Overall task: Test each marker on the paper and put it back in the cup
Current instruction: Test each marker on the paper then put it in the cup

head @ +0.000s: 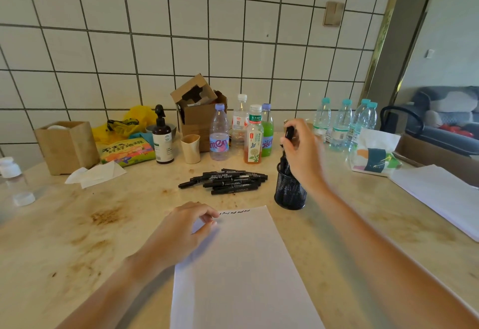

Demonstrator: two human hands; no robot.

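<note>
two bare hands work over the bench (77,225) in our view. our right hand (302,152) is raised above the black mesh cup (289,190), wrist bent, fingers curled down; its grip is closed around a black marker (289,132) whose upper end shows above the thumb, while the lower end points down into the cup. more dark markers stand inside that cup. our right forearm stretches in from the lower right corner, crossing beside the paper (241,264).

our left hand (186,227) lies on the upper left corner of the paper, palm down, fingers bent loosely with the tips touching the sheet; its grip holds nothing. a short row of black test marks (234,212) runs along the paper's top edge, just right of those fingertips.

a pile of black markers (228,179) lies on the bench between the paper and the row of bottles (241,132), just left of the cup. a spare stack of sheets (438,194) sits at the far right.
</note>
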